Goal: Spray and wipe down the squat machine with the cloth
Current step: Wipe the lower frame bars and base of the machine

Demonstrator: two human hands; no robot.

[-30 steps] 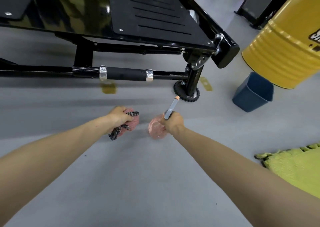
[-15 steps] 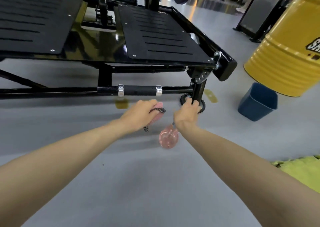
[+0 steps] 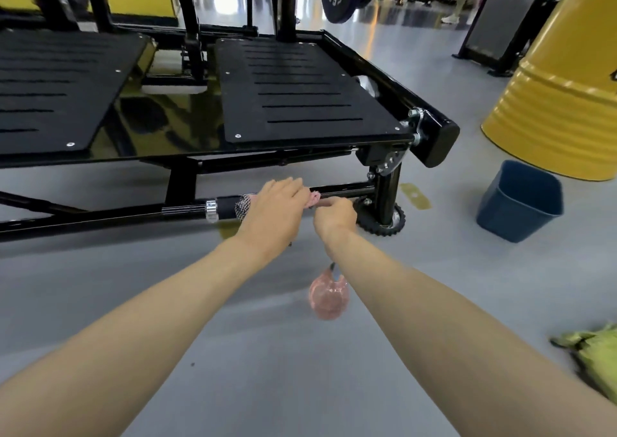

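The cloth [image 3: 312, 197] is gripped by the left hand [image 3: 277, 206] on the bar [image 3: 225, 207], which runs sideways beneath. The spray bottle [image 3: 329, 298] is held in the right hand [image 3: 335, 216].

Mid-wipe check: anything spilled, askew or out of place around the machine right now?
No spill shows. The pink spray bottle dangles under the right hand, not aimed at anything, while the left hand holds the cloth on the bar. A crumpled green rag lies on the floor.

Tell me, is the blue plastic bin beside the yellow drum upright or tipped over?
Upright. The blue plastic bin stands on its base, with its open mouth facing up.
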